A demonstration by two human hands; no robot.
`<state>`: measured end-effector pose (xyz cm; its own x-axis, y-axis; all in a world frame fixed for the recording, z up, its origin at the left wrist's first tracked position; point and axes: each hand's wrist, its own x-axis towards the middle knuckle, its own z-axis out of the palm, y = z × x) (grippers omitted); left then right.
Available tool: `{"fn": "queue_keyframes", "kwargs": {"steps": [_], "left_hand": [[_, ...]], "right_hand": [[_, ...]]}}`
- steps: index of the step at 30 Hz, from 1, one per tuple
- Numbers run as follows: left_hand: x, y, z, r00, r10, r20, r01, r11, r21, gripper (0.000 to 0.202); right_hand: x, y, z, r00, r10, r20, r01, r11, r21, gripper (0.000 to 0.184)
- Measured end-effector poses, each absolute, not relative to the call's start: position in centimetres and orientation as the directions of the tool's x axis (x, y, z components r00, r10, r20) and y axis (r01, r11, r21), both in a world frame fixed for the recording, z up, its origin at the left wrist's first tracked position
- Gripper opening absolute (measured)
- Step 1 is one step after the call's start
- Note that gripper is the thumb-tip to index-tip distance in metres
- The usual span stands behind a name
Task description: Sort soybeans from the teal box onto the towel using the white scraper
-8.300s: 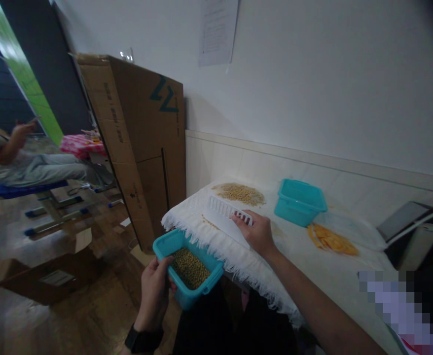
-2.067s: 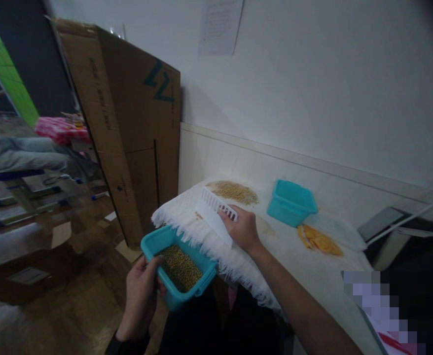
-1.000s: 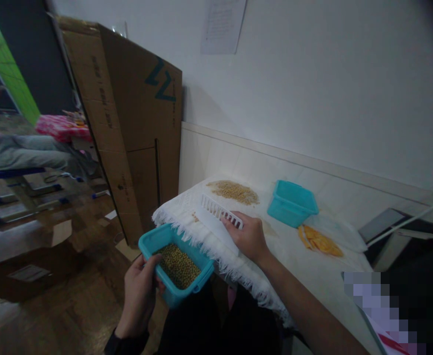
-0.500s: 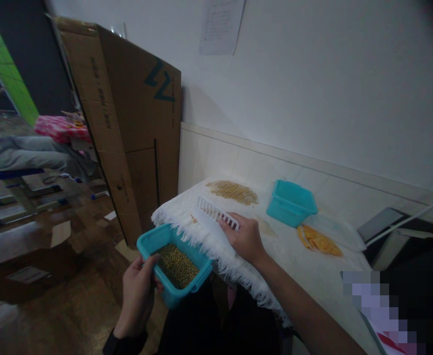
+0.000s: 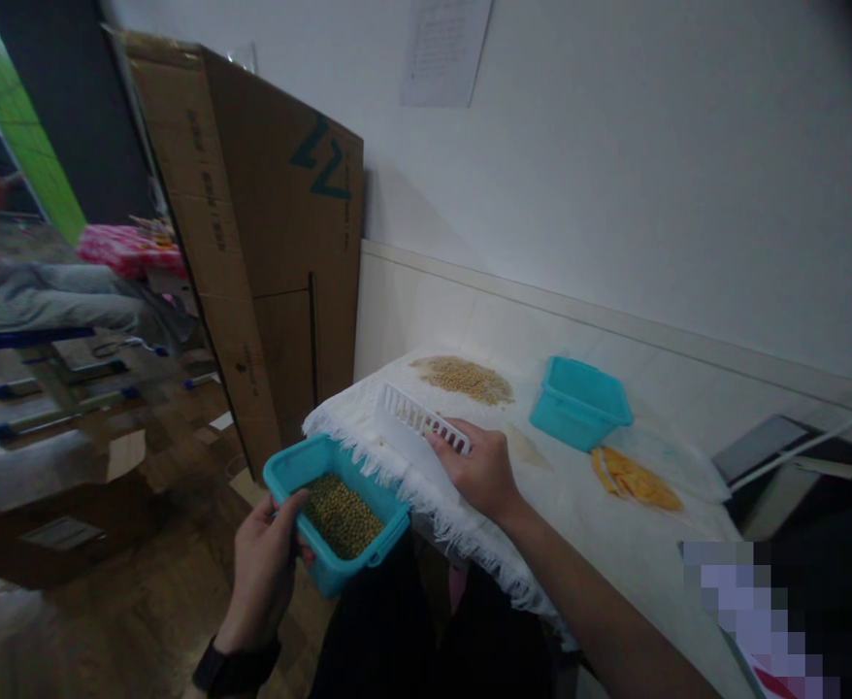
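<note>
My left hand [image 5: 270,553] grips the near left wall of a turquoise plastic tub [image 5: 393,529], thumb over the rim. Greenish beans [image 5: 343,515] cover the tub's bottom. The tub is held just below the fringed edge of a white cloth [image 5: 404,485] on the table. My right hand [image 5: 474,466] is closed on a white slotted plastic piece [image 5: 411,417], which rests on or just over the cloth near that edge; its underside is hidden. Behind it lies a spread heap of pale beans [image 5: 466,379].
A second turquoise tub [image 5: 578,403] stands at the back of the table. Beside it are a crumpled orange-yellow cloth [image 5: 634,478] and a clear lid [image 5: 688,456]. A tall cardboard box [image 5: 273,233] stands to the left. A seated person's legs [image 5: 69,296] show further left.
The tub in my left hand has shifted slightly left and up along the cloth's edge. The white slotted piece has moved a little left. Small orange-brown bits near the edge are no longer clearly visible.
</note>
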<state>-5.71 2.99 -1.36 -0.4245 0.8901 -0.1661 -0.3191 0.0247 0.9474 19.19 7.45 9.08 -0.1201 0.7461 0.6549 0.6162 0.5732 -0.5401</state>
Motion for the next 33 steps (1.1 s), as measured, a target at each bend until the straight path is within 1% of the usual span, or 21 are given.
{"fn": "queue_keyframes", "kwargs": {"steps": [5,10,14,20,27,31,33], "left_hand": [[-5.6,3.0,-1.7,-0.413,0.897,-0.157,-0.328,0.014,0.945,0.036],[-5.3,2.8,-1.4,-0.414,0.897,-0.153,-0.32,0.014,0.947,0.038],[-5.1,2.6,-1.0,-0.41,0.899,-0.153,-0.33,0.01,0.944,0.039],[-5.3,2.9,-1.0,-0.411,0.9,-0.148,-0.297,0.022,0.955,0.041],[-6.0,3.6,-1.4,-0.395,0.911,-0.117,-0.28,0.002,0.96,0.038],[-6.2,3.5,-1.5,-0.408,0.904,-0.125,-0.284,0.005,0.959,0.036],[-6.2,3.4,-1.4,-0.407,0.904,-0.126,-0.287,0.005,0.958,0.034]], "right_hand": [[20.2,7.6,9.7,-0.047,0.742,0.669,0.643,0.535,-0.549,0.022],[20.2,7.7,9.3,-0.096,0.768,0.634,0.638,0.536,-0.553,0.024],[19.7,7.6,8.9,-0.138,0.761,0.634,0.614,0.568,-0.548,0.024],[19.0,7.8,8.6,-0.151,0.753,0.64,0.608,0.581,-0.54,0.024],[17.7,7.9,8.5,-0.201,0.749,0.631,0.634,0.591,-0.499,0.024],[16.6,7.2,9.1,-0.23,0.759,0.609,0.601,0.603,-0.525,0.024],[16.5,7.2,9.5,-0.199,0.763,0.615,0.586,0.595,-0.55,0.024]]}}
